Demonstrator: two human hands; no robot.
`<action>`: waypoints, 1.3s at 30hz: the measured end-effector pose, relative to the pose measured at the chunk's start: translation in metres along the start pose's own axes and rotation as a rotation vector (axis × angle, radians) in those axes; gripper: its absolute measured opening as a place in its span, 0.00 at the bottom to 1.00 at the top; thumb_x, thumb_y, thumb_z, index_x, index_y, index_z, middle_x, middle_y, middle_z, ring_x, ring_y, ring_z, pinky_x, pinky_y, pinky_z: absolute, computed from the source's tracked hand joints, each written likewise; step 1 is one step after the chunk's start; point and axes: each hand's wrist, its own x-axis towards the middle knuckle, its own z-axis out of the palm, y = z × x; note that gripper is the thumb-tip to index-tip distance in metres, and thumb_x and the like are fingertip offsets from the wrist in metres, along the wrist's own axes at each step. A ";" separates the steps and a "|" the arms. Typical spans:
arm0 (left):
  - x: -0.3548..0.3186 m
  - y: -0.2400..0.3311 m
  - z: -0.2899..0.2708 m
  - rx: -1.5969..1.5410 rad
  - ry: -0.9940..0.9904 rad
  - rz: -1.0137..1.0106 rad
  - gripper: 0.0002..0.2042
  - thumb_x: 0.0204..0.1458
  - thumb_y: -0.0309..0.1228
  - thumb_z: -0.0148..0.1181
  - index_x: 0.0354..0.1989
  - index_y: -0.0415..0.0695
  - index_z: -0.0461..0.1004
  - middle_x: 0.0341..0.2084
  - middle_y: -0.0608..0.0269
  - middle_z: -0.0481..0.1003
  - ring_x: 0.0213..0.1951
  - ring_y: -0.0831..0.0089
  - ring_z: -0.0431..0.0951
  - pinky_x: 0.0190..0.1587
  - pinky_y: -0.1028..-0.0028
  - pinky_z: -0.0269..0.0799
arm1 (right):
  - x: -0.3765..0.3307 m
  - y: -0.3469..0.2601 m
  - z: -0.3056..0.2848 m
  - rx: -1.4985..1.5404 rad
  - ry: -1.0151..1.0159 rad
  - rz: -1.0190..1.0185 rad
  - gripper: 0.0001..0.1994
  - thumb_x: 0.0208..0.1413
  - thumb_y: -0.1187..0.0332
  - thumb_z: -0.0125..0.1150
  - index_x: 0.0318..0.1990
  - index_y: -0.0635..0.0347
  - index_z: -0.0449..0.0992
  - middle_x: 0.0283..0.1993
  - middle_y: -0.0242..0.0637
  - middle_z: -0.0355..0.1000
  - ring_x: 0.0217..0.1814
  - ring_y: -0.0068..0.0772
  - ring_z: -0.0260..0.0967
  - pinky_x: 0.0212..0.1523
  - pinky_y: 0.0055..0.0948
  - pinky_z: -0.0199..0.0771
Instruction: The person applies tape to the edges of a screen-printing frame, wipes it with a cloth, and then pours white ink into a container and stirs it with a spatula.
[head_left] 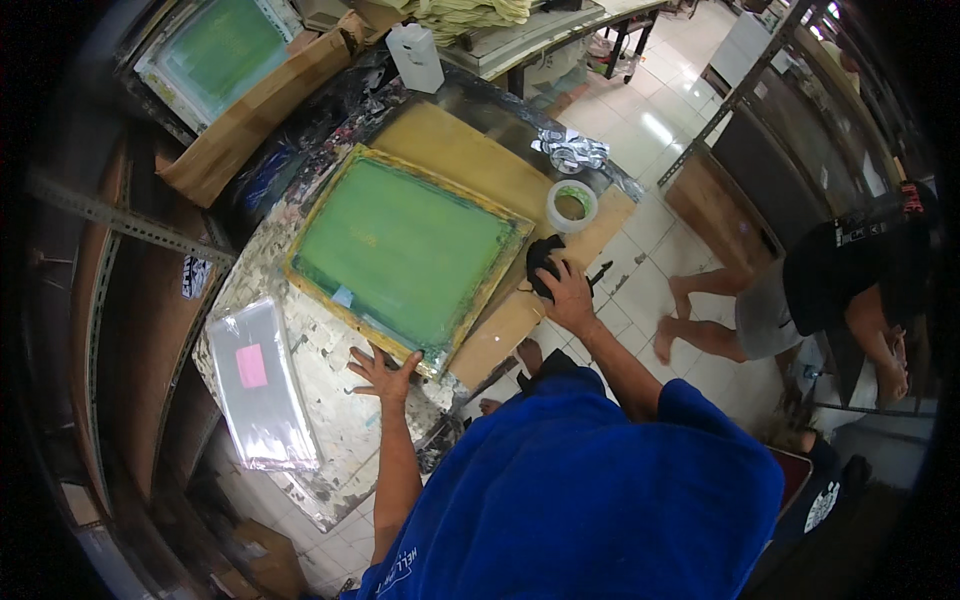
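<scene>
Shirt [600,480]: solid bright blue on my feed | right sleeve [690,405]: short, loose, same blue | white print [402,568]: left side | black cloth [550,370]: past the hem, garment unclear to me | left hand [384,380], right hand [568,295]: bare
</scene>
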 end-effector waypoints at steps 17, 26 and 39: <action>-0.001 -0.003 0.000 -0.025 0.009 -0.008 0.63 0.28 0.72 0.69 0.72 0.42 0.56 0.76 0.48 0.29 0.74 0.46 0.19 0.62 0.29 0.08 | 0.113 0.054 -0.013 -0.210 0.029 0.128 0.31 0.40 0.60 0.75 0.51 0.61 0.67 0.49 0.49 0.72 0.51 0.54 0.70 0.53 0.43 0.67; -0.006 0.005 -0.002 -0.073 0.006 -0.016 0.64 0.27 0.72 0.69 0.72 0.40 0.55 0.76 0.51 0.28 0.75 0.50 0.18 0.64 0.34 0.06 | 0.112 0.068 -0.029 0.047 -0.115 0.204 0.26 0.41 0.63 0.74 0.47 0.63 0.70 0.37 0.49 0.77 0.42 0.59 0.75 0.43 0.50 0.73; -0.007 -0.007 -0.017 -0.246 0.078 0.097 0.60 0.42 0.59 0.70 0.76 0.49 0.36 0.76 0.55 0.34 0.76 0.51 0.25 0.69 0.38 0.16 | -0.009 -0.043 -0.078 1.281 -0.306 0.600 0.29 0.41 0.65 0.78 0.53 0.65 0.75 0.44 0.32 0.75 0.44 0.24 0.70 0.48 0.27 0.72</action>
